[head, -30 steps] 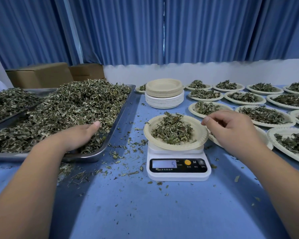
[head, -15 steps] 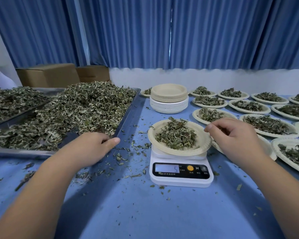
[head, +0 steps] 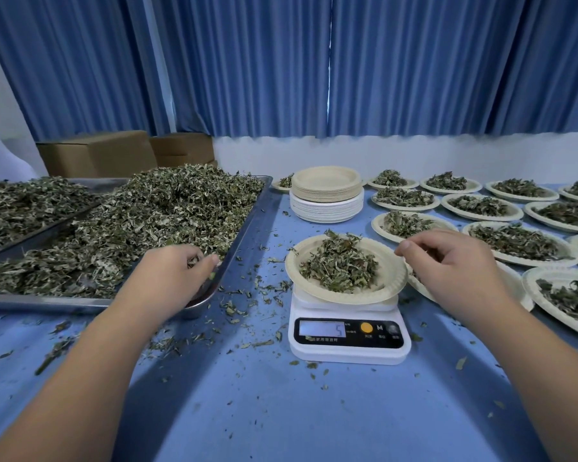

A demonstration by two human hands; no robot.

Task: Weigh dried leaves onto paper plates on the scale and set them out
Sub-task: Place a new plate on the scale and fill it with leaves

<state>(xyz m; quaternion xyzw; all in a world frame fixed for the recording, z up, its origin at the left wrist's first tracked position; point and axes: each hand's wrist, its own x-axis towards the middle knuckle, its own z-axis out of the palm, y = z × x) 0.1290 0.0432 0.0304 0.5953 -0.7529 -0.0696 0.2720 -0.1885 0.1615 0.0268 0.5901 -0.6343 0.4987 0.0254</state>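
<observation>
Left hand [head: 171, 275] has drawn back to tray [head: 244, 235] corner, pinching leaves [head: 192, 260]. Right hand [head: 447, 261] loosely curled, empty, beside plate [head: 392, 281] on scale [head: 347, 348], reading 5. We judge a top-up comes next.

A: Illumination level?
B: Even, moderately bright. Daylight enters as a thin white slit at the gap [head: 330, 61] in the pleated blue curtains [head: 247, 61].
A: Shadows?
B: Soft dark bands lie on the blue tabletop [head: 281, 411] along the bare left forearm [head: 80, 378] and bare right forearm [head: 531, 361].
A: Optical faults?
B: Wide-angle bowing bends the curtain folds at both edges. On the white digital scale [head: 347, 353], the lit display [head: 321, 328] reads clearly; button labels [head: 379, 328] blur.
</observation>
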